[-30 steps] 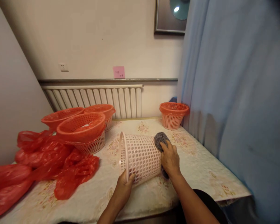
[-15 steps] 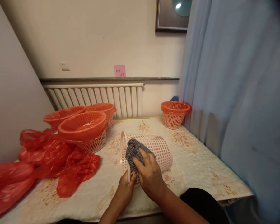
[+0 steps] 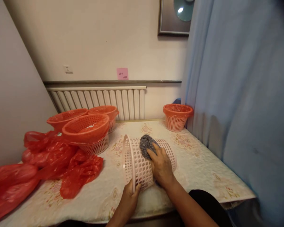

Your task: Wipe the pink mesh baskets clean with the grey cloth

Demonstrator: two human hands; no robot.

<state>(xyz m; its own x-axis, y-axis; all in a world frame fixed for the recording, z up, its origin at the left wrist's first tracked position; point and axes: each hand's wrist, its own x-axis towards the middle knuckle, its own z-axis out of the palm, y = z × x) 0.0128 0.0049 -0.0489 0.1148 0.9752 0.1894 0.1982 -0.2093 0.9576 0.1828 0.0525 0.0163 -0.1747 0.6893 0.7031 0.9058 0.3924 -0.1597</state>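
Observation:
A pale pink perforated plastic basket (image 3: 140,167) lies on its side on the table, its rim facing left. My left hand (image 3: 130,195) grips the lower part of that rim, thumb on the near side; some of its fingers are hidden. With my right hand (image 3: 162,165) I hold a dark grey cloth (image 3: 148,146) against the basket's upper side, around the middle of its length. Part of the cloth is hidden under the fingers.
Several baskets lined with red bags, such as the front one (image 3: 97,143), stand at the left. Loose red plastic bags (image 3: 80,171) lie before them. Another lined basket (image 3: 176,121) stands at the back right, beside a blue curtain (image 3: 239,94). A floral cloth (image 3: 198,170) covers the table.
My right hand has slid the grey cloth right along the basket, away from the rim. The basket's rim has turned slightly, and my left hand still grips it.

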